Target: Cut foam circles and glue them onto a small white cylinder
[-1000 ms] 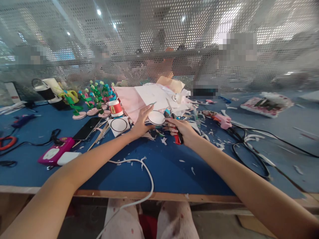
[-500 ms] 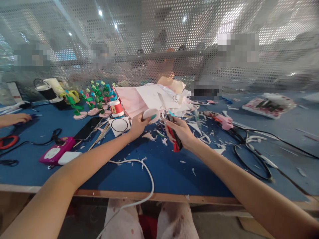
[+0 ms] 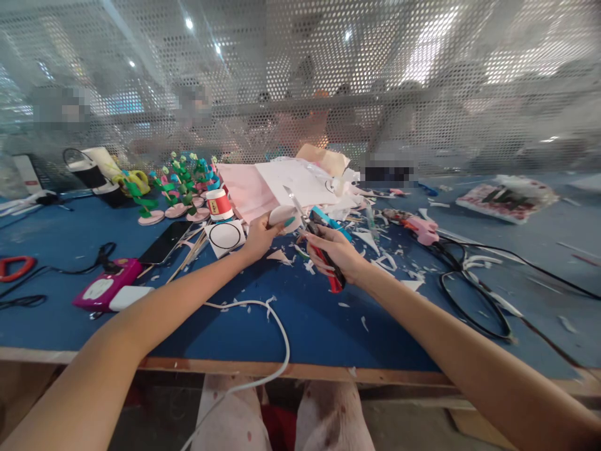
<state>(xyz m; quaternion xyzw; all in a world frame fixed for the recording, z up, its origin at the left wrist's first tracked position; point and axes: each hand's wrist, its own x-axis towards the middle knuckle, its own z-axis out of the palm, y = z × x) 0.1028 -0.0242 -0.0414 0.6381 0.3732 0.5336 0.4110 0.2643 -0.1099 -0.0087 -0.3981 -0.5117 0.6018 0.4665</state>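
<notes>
My left hand (image 3: 261, 237) pinches a rounded piece of white paper or card (image 3: 282, 216), held up over the blue table. Beside it, my right hand (image 3: 334, 252) is wrapped round the red and black handles of a pair of scissors (image 3: 300, 210). The blades point up and to the left, close to the right edge of the paper piece. White sheets (image 3: 291, 185) and a pink sheet (image 3: 239, 188) lie behind both hands. To the left of my left hand rests a white square with a black circle drawn on it (image 3: 225, 237).
Paper scraps (image 3: 387, 260) litter the table around a blue object (image 3: 331, 222). Left stand craft plants (image 3: 185, 178), a red-and-white tub (image 3: 220, 205), a phone (image 3: 165, 243) and a magenta power adapter (image 3: 107, 285). A pink glue gun (image 3: 422, 230) with black cable lies right.
The scissors have tilted further left, and the paper piece has turned more edge-on. The blue object shows more behind my right hand. Another person's hand at the far left has left view.
</notes>
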